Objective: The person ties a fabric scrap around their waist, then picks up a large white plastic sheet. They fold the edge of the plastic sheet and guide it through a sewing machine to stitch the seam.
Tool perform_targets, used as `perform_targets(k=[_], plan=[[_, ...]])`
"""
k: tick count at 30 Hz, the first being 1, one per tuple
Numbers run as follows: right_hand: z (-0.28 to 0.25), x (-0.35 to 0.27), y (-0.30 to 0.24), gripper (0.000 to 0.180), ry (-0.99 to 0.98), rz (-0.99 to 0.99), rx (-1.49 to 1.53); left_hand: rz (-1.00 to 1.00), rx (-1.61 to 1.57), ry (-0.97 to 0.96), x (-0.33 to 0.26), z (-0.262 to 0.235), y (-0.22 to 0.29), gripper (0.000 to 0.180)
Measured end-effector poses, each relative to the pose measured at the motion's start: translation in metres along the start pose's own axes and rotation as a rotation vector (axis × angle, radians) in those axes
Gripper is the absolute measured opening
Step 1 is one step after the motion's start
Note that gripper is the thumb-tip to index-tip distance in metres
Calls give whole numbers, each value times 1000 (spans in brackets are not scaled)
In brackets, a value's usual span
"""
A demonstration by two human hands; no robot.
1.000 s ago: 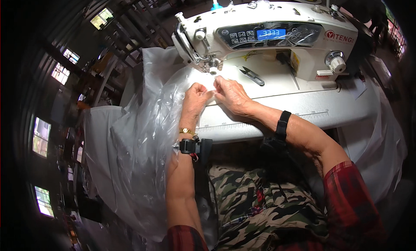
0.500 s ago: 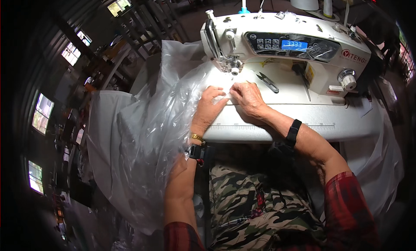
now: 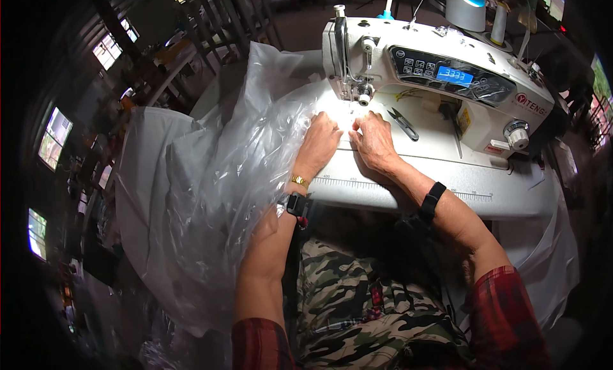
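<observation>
Translucent plastic sheeting (image 3: 217, 172) spreads in crinkled folds over the left of the sewing table and hangs off its front edge. My left hand (image 3: 320, 141) is closed at the sheeting's right edge, with its fingertips curled under. Just right of it, my right hand (image 3: 375, 142) is bent into a pinch; glare hides what lies between its fingers. Both hands are just in front of the needle area of a white sewing machine (image 3: 434, 57), and a small gap separates them. Right of my right hand lies a pair of thread snips (image 3: 403, 124).
A ruler scale (image 3: 408, 190) runs along the front of the white table (image 3: 523, 194). Thread cones (image 3: 500, 26) stand behind the machine. More pale sheeting (image 3: 549, 268) hangs at the table's right. Dark racks (image 3: 223, 25) stand at the back left.
The view has shifted, so the machine appears farther right. My left hand has moved forward toward the needle and its fingers have curled in. My right hand has moved slightly away from the left.
</observation>
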State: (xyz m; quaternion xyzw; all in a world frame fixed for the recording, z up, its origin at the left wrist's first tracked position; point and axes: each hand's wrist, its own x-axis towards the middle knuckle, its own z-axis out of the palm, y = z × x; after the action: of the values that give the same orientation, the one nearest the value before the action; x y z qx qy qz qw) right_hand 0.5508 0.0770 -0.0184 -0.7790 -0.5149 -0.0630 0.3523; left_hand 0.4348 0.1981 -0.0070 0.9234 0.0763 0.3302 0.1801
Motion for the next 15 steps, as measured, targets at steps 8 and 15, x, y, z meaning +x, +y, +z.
perform_targets(k=[8, 15], plan=[[-2, -3, -4, 20, 75, -38, 67, -8, 57, 35, 0, 6, 1, 18], [0, -6, -5, 5, 140, -181, -86, -118, -106, 115, -1, 11, 6, 9]])
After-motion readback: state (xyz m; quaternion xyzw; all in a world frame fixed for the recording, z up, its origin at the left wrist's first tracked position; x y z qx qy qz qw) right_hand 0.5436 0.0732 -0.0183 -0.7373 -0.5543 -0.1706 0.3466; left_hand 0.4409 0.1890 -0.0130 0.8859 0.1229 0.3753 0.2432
